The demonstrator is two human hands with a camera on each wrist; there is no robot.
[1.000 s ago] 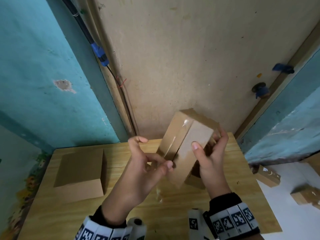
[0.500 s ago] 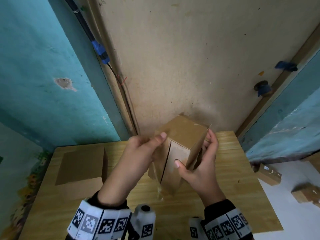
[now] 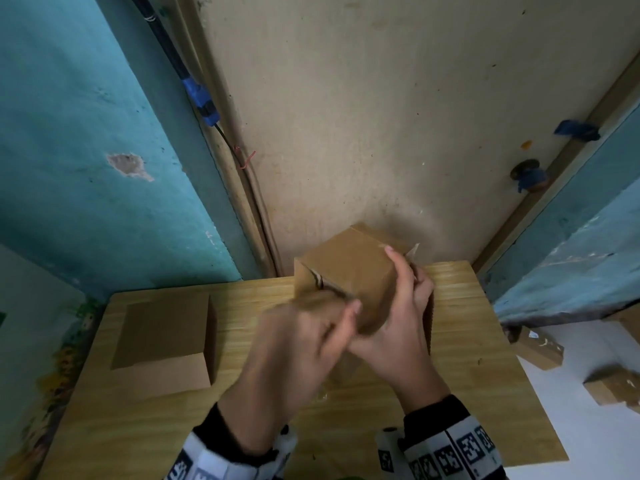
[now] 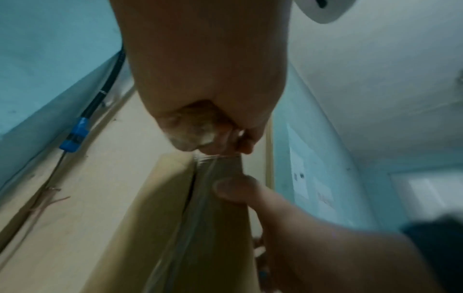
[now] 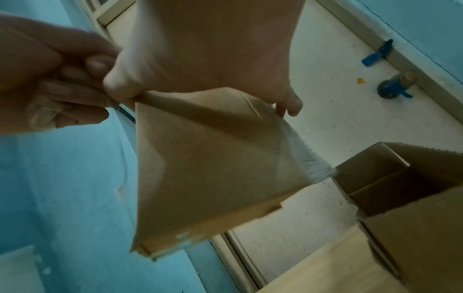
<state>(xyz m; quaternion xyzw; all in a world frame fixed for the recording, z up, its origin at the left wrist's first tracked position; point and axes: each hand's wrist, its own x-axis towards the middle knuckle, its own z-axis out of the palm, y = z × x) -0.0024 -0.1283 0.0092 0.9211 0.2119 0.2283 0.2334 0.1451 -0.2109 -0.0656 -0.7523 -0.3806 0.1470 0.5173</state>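
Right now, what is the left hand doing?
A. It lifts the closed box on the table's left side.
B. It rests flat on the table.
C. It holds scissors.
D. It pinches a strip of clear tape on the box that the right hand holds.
D: in the left wrist view the left hand pinches the clear tape running along the seam of the cardboard box, which the right hand grips.

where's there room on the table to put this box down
Bare wood between the left box and the left hand, and along the right front edge of the table. Crowded past the right hand, where an open box stands.
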